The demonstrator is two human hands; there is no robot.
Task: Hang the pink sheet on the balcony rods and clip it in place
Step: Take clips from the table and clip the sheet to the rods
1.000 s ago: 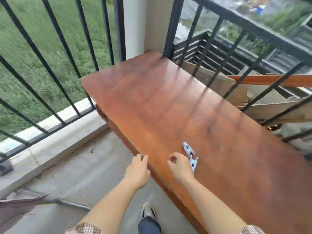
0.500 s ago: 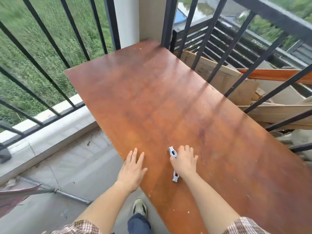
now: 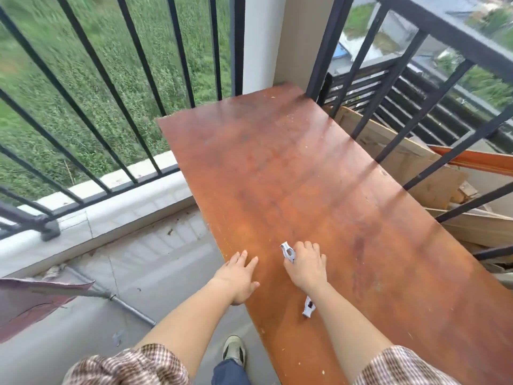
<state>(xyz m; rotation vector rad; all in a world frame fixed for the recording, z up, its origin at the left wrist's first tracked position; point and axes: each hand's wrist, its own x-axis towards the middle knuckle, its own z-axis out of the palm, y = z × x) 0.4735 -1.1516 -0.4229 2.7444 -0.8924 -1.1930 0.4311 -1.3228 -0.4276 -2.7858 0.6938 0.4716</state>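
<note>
Two white plastic clips lie on the reddish-brown wooden table. My right hand is on the table with its fingers curled over one clip, whose end sticks out past the fingers. The second clip lies loose beside my right wrist. To the left, my left hand rests flat on the table's near edge with its fingers straight. A dusky pink sheet shows at the lower left edge, partly cut off, beside a grey metal rod.
Black balcony railing bars run along the left and back, above a white ledge. More bars stand to the right of the table, with cardboard and wooden boards behind them. My shoe is on the grey floor.
My right hand moved from beside the clips onto them and curled over one. My left hand opened and went flat on the table edge. The view came closer to the table.
</note>
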